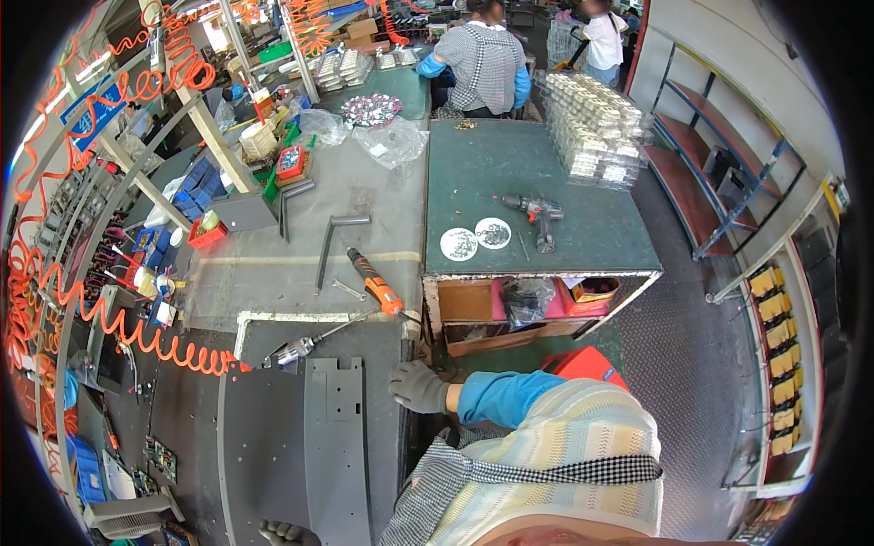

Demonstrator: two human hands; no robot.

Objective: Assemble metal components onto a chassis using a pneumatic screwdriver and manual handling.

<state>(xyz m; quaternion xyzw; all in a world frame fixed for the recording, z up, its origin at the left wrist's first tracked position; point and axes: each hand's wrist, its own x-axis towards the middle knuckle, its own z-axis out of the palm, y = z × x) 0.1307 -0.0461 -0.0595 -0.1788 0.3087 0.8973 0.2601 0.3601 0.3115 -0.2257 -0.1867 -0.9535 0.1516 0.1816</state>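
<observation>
A grey-gloved right hand, mine, is at the table edge just right of a dark grey metal panel with holes. Its fingers are curled in, and whatever they might hold is hidden. My left hand, also gloved, shows only partly at the lower edge, fingers apart over the wide dark grey sheet. Beyond the panels lies a silver air screwdriver on an orange coiled hose. Further off are an orange-and-black power tool and a small wrench.
On the green table sit a cordless drill, two white dishes of small hardware and stacked clear trays. A red box stands beside me. Another person sits at the far end. Shelves line the right.
</observation>
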